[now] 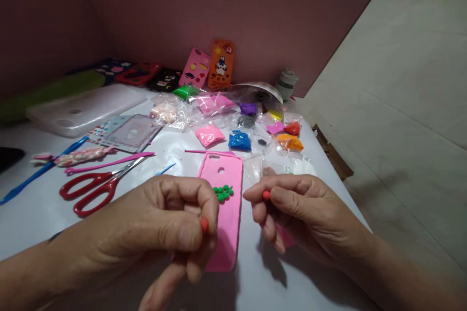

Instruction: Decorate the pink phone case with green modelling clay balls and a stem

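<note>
Between thumb and forefinger, my left hand point(178, 223) pinches a small piece of red clay point(204, 225), mostly covered by the fingertips. My right hand point(302, 204) grips another little red clay piece point(266, 195) the same way, apart from the left one. Below and between the hands lies a pink phone case point(223, 238), flat on the table. Several green clay balls point(223, 193) sit clustered on its upper half, partly behind my left fingers. Something pink point(286, 236) shows on the table under my right hand.
Red-handled scissors point(97, 189), a blue modelling tool point(40, 172) and a pink tool point(109, 163) lie left on the white table. Bagged coloured clay, such as the blue pack point(240, 141) and orange pack point(290, 142), spreads behind the case. Decorated cases point(221, 64) lean against the pink wall.
</note>
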The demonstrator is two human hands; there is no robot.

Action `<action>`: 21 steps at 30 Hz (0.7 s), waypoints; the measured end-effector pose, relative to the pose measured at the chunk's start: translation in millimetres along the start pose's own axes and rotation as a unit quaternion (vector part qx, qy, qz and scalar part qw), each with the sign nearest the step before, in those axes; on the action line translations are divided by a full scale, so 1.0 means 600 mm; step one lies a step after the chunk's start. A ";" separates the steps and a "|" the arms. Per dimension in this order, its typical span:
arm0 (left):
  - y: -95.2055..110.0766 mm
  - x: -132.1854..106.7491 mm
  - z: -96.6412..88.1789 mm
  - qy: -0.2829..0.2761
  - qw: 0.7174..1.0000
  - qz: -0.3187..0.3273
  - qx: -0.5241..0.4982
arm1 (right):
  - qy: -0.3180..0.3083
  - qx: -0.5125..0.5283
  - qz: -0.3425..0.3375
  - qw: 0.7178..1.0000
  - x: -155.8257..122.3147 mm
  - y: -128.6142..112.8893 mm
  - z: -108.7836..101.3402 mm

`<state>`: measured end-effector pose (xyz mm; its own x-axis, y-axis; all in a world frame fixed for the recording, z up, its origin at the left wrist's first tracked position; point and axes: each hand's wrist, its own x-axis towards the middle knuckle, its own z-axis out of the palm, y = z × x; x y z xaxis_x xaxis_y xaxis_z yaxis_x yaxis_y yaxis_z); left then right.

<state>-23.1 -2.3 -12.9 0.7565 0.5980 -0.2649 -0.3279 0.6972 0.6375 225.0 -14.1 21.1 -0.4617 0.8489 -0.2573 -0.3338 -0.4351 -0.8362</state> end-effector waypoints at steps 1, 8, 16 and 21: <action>0.001 0.000 -0.002 0.000 1.000 -0.001 0.012 | -0.001 0.000 0.002 1.000 0.000 0.001 -0.001; 0.018 0.006 0.019 -0.012 0.998 -0.013 0.053 | 0.011 -0.017 0.013 1.000 -0.002 0.005 -0.003; 0.025 0.006 0.032 0.005 0.999 -0.029 0.041 | 0.046 -0.049 0.005 0.998 -0.002 0.003 0.001; 0.022 0.005 0.033 -0.010 0.999 -0.037 -0.014 | 0.062 -0.077 0.017 0.995 -0.003 0.003 -0.001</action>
<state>-13.8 0.9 8.6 0.7899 0.5365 -0.2970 -0.2858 0.7506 0.5958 225.8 -16.0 19.4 -0.3630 0.8692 -0.3357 -0.1858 -0.4206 -0.8880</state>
